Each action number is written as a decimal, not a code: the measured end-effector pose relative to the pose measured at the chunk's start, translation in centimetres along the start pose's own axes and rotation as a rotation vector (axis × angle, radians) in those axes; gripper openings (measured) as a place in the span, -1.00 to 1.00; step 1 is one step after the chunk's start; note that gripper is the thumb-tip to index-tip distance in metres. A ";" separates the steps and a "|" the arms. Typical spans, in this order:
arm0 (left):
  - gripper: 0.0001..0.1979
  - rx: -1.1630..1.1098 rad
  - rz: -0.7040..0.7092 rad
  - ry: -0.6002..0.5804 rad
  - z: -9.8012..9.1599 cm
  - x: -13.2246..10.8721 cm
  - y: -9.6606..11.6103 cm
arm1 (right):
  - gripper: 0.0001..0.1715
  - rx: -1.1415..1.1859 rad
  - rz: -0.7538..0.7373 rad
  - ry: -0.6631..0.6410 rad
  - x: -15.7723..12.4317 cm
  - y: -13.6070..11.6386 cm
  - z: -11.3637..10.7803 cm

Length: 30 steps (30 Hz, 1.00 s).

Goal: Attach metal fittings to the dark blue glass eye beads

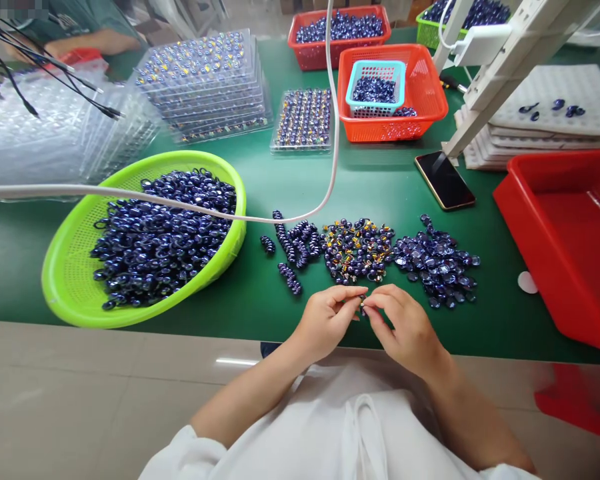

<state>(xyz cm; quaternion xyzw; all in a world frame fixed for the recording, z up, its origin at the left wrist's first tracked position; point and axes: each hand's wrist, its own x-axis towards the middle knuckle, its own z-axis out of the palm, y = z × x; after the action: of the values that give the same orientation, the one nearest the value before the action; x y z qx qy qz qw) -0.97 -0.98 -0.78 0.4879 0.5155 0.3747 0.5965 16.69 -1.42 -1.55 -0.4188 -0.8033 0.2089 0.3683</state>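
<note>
My left hand [329, 319] and my right hand [405, 327] meet near the table's front edge, fingertips pinched together on one small glossy dark blue part [363, 309]. Most of that part is hidden by the fingers. Just beyond them lies a pile of small blue parts with yellow and metallic bits [359, 248]. To its right is a heap of flat, shiny dark blue shells [437, 263]. On its left, dark blue ring-like pieces [300, 243] lie nested in short rows.
A lime green basket [55, 293] of looped blue pieces stands left. Behind are stacked clear trays [220, 120], an orange basket [430, 110] and a phone [445, 180]. A red bin [545, 233] is at right. A white cable [336, 133] hangs across. Another person's arm [95, 43] shows far left.
</note>
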 end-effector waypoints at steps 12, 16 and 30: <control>-0.78 0.224 0.147 -0.130 -0.7 -0.5 0.8 | -0.91 0.270 0.459 -0.204 0.8 -0.2 -1.4; -0.78 0.038 0.000 -0.096 -0.9 -0.5 0.9 | -0.88 0.304 0.440 -0.165 0.7 -0.3 -1.3; -0.71 -0.447 -0.304 -0.126 -0.8 0.6 0.2 | -0.58 -0.058 -0.244 -0.156 -0.1 0.3 -2.2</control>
<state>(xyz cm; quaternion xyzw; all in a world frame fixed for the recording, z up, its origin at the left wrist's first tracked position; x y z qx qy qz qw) -1.65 -0.16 -0.69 0.2837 0.4491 0.3543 0.7696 18.53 -1.28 -0.36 -0.3112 -0.8801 0.1711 0.3151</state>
